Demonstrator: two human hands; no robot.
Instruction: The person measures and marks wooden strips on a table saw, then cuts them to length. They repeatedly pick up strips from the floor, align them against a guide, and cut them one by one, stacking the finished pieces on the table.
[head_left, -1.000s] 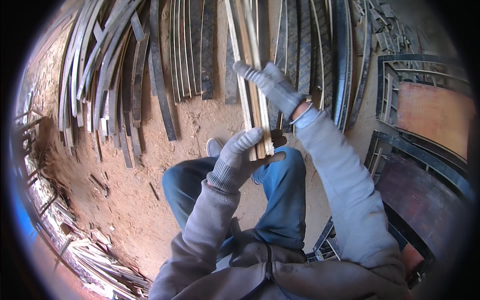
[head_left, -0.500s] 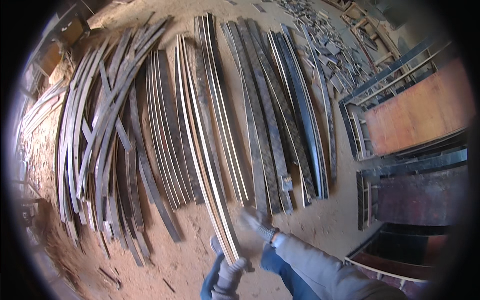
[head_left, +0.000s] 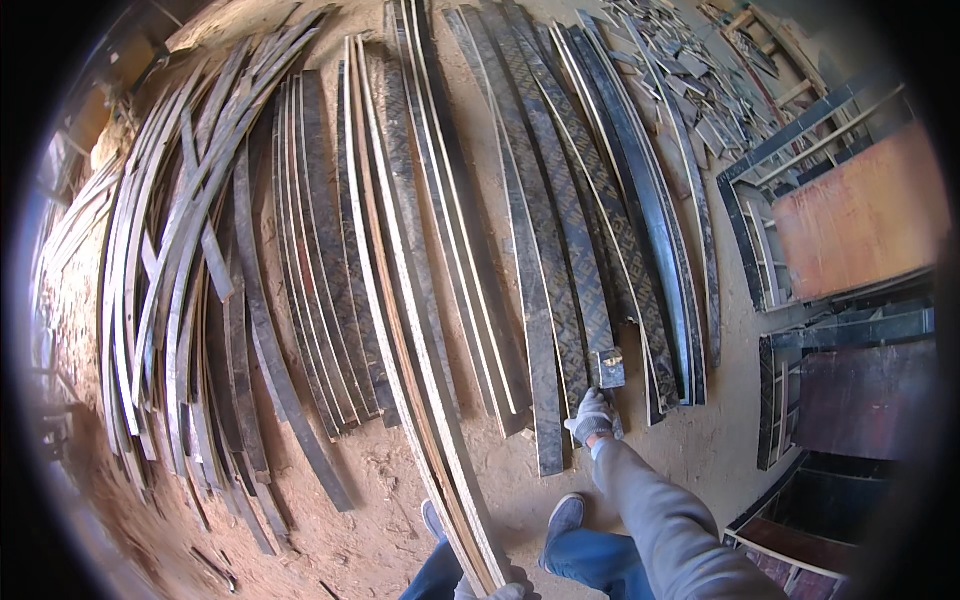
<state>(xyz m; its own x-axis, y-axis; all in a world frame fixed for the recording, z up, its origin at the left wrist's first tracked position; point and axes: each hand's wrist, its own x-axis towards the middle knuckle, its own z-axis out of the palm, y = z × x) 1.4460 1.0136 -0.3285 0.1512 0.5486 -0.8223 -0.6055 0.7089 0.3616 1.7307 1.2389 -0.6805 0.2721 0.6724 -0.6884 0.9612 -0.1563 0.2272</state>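
My left hand, in a grey glove and partly cut off by the lower edge, is closed round the near end of a bundle of long plywood strips. The bundle slants away from me, its pale edges facing up. Farther right, my gloved right hand reaches down to the near end of a dark printed plywood strip; its fingers look curled on it. A small dark block lies on the strips just beyond that hand.
Crossed strips are heaped at the left. Other stacks lie side by side across the dusty floor. Scrap pieces are scattered at the far right. Framed panels stand along the right side. My shoes are close to the bundle.
My right hand has moved right and away, from beside the bundle to the dark strip's end. My left hand, still on the bundle, is lower in view, and the view has shifted.
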